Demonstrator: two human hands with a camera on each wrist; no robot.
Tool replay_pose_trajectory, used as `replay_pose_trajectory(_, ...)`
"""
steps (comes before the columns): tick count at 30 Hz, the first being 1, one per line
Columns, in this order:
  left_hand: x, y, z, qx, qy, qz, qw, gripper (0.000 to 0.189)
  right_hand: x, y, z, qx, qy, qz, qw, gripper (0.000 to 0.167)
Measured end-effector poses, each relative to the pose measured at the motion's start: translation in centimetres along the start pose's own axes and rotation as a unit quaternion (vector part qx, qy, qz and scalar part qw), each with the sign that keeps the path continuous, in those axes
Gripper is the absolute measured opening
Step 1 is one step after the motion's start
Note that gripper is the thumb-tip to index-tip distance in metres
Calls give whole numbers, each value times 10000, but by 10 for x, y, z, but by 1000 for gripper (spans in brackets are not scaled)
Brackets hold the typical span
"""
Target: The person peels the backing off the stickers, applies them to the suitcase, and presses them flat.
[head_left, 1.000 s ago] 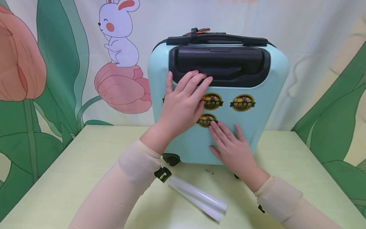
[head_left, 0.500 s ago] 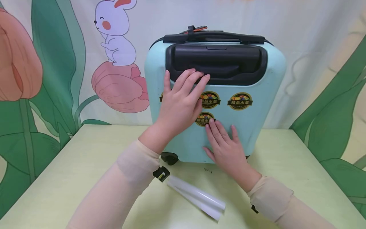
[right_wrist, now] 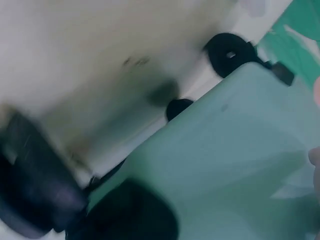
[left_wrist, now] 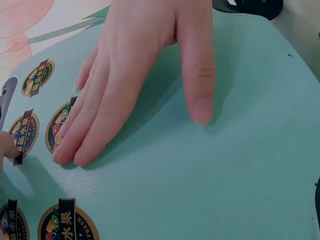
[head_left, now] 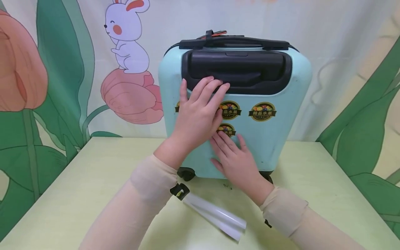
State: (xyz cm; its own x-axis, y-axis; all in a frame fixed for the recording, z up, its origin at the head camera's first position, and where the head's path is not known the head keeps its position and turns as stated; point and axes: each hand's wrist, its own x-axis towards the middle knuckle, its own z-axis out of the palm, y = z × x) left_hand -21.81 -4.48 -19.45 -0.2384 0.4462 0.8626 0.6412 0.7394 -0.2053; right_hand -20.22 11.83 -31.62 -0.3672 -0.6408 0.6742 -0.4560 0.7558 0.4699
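A mint-green suitcase (head_left: 268, 139) stands upright with its black recessed handle panel (head_left: 272, 69) facing me. My left hand (head_left: 198, 116) lies spread on it, fingertips at the panel's lower edge. My right hand (head_left: 235, 161) rests lower down, its fingertips on the lower edge of a round black-and-gold fruit sticker (head_left: 229, 129). Two more such stickers show above, a middle one (head_left: 231, 110) and a right one (head_left: 262, 111). In the left wrist view, a sticker in the second row (left_wrist: 67, 222) shows that my left hand hides from the head view.
On the pale table (head_left: 312, 194), a curled white glossy sheet (head_left: 215, 217) lies in front of the suitcase, near the left forearm. Black wheels (head_left: 186, 173) sit at the suitcase's base. Behind hangs a cloth printed with a rabbit and tulips (head_left: 131, 38).
My right hand has slid left along the lower sticker, its fingertips moving from the right end towards the left end. My left hand has stayed in place on the suitcase.
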Motion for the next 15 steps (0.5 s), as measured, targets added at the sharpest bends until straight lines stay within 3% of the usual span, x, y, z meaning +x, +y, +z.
replay_pose_trajectory(15,-2,-2,2,-37,25,14,10000,43,-25,24,1,178,555,213,9981,54)
